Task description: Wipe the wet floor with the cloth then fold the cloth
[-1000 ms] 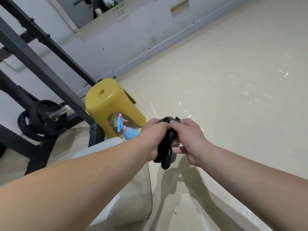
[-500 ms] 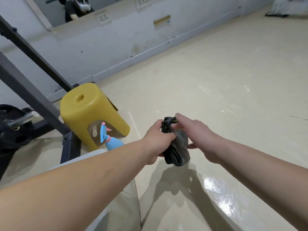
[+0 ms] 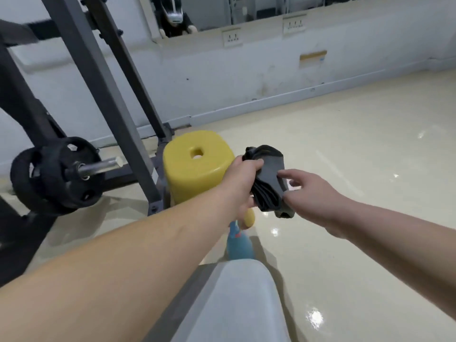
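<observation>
A dark grey cloth (image 3: 269, 172) hangs bunched in several folds in the air, just right of the yellow stool. My left hand (image 3: 241, 180) grips its upper left part, with the thumb across the top. From the right, my right hand (image 3: 309, 193) has its fingers on the cloth's face and its thumb under the lower right edge, pinching it. Below the cloth lies the glossy cream floor (image 3: 345, 149), with bright wet-looking glints at the lower right (image 3: 314, 317).
A yellow plastic stool (image 3: 195, 169) stands just left of the hands, and a blue spray bottle (image 3: 239, 246) stands beneath them. A dark weight rack (image 3: 103, 95) with black plates (image 3: 55, 176) fills the left. My knee in light trousers (image 3: 237, 304) is at the bottom.
Both hands have lifted the cloth up beside the stool's top. The right hand has slid from the cloth's top down to its lower right edge. The view has swung toward the wall.
</observation>
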`<state>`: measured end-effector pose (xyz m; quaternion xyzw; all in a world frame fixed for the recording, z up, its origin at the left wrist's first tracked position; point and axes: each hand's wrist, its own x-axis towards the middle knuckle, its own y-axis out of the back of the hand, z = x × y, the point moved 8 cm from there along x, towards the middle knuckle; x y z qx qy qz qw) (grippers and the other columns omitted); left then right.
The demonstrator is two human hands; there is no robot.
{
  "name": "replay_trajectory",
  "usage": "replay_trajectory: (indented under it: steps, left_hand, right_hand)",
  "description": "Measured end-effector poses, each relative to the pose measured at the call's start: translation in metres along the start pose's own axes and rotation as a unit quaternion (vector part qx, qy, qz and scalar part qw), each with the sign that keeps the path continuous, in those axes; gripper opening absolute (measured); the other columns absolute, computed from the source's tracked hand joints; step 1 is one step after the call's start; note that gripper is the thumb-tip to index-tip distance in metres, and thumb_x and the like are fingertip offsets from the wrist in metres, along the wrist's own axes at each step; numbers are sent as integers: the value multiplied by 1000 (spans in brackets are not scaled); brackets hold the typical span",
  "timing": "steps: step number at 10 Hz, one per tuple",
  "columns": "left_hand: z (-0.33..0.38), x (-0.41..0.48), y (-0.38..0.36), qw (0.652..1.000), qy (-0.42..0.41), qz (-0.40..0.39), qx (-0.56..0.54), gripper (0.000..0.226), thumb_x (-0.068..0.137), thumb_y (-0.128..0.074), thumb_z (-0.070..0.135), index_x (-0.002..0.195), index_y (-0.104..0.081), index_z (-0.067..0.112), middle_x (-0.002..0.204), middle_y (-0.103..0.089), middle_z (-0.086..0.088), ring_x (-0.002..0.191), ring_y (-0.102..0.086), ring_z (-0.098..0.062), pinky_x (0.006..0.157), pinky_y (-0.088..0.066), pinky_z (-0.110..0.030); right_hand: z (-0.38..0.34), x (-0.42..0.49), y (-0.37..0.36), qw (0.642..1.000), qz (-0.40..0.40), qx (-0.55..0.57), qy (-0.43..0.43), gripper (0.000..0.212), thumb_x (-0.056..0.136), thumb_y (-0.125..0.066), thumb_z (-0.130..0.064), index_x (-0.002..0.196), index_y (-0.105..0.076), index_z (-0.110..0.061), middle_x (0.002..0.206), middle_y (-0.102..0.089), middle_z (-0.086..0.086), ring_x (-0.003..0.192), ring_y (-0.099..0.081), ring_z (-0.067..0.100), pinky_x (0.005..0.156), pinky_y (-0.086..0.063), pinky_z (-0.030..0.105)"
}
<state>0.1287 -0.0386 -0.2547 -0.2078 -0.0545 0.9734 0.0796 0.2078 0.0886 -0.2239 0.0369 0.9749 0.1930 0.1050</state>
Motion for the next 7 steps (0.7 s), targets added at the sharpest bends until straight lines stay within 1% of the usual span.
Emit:
replay_trajectory:
  steps: [1, 2, 3, 4, 5, 6, 7]
  left_hand:
    - [38, 28, 44, 993, -34, 25, -112, 26, 106, -53, 21, 130, -54, 28, 125, -70, -11, 107, -72, -34, 78, -63, -51]
    - [61, 51, 87, 977, -56, 49, -200, 30, 107, -53, 27, 136, -51, 31, 129, -68, -12, 110, -70, -38, 88, -59, -60]
    - [41, 63, 128, 977, -10, 183, -109, 42, 103, -58, 38, 142, -48, 26, 121, -62, -6, 104, -64, -34, 90, -59, -53]
    - [23, 65, 158, 962, 9, 271, 33, 40, 94, -64, 32, 127, -59, 11, 95, -61, -6, 77, -55, -27, 63, -51, -34]
    - [21, 61, 179, 948, -11, 309, 79, 57, 89, -68, 32, 138, -52, 8, 91, -62, -7, 68, -55, -27, 55, -48, -31]
    - [12, 41, 191, 927, -31, 353, 121, 71, 98, -62, 39, 159, -27, 26, 106, -67, -9, 58, -65, -21, 47, -53, -27]
    - [2, 20, 178, 927, -65, 347, 128, 60, 103, -50, 31, 158, -27, 37, 115, -68, -13, 38, -59, -14, 46, -50, -25]
  right_hand:
    - [-50, 51, -28, 997, 32, -61, 28, 40, 93, -51, -12, 130, -61, -20, 96, -68, 4, 92, -72, 30, 74, -62, 30]
    - [-82, 86, -50, 991, 70, -100, 54, 44, 97, -50, -29, 140, -57, -21, 121, -68, 8, 105, -67, 29, 89, -57, 39]
    - [-79, 101, -62, 987, 91, -130, 30, 55, 100, -45, -37, 153, -44, -22, 149, -52, 5, 115, -57, 29, 94, -48, 35]
    - [-48, 96, -83, 994, 33, -93, -44, 56, 99, -51, -29, 152, -44, -12, 137, -60, 14, 100, -56, 35, 87, -53, 42]
    - [-37, 81, -92, 995, -9, -87, -53, 41, 99, -52, -29, 137, -59, -13, 123, -65, 17, 85, -59, 26, 93, -56, 48]
    - [-33, 69, -90, 995, -34, -87, -41, 30, 99, -53, -27, 117, -68, -8, 117, -67, 22, 81, -53, 22, 77, -57, 44]
    - [-31, 58, -74, 997, -18, -70, -24, 36, 94, -53, -20, 116, -63, 7, 93, -61, 25, 80, -47, 22, 66, -50, 45]
